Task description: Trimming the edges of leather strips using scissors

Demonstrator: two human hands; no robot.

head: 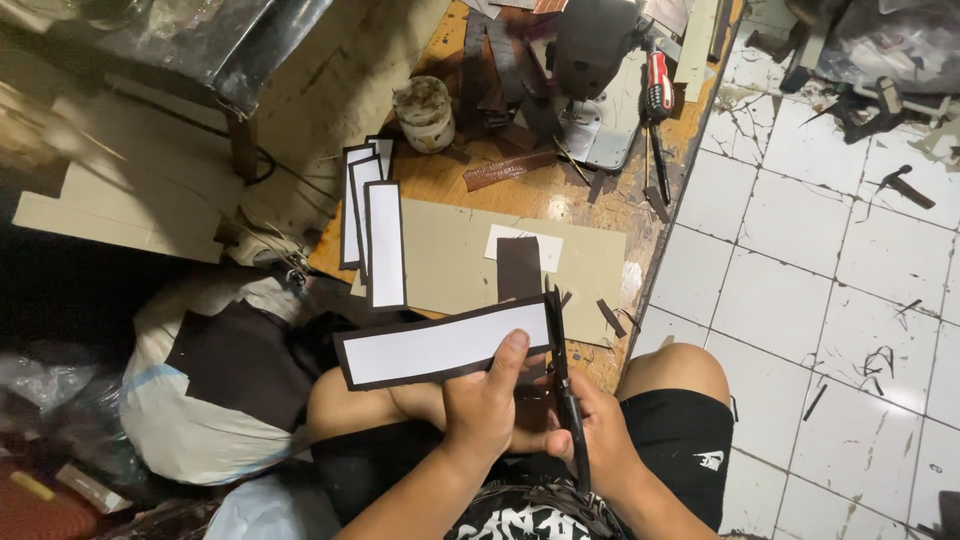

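Low centre of the frame, the left hand [485,400] is pinching a long white rectangular strip backed with dark brown leather [445,345], thumb pressed on its white face near the right end. The strip's long axis runs left to right, tilted slightly upward to the right — most of it juts out to the left of the hand. At that right end sit the black-handled scissors [560,370], gripped in the right hand [590,435], fingers closed round the handles, blades pointing up the frame and crossing the strip's short edge almost at right angles. The right hand is the lower one, just beside the left and touching it. Beyond them, on the tan cardboard sheet [450,265] — three more white strips with dark borders [375,235], lying lengthwise up the frame, centre left.
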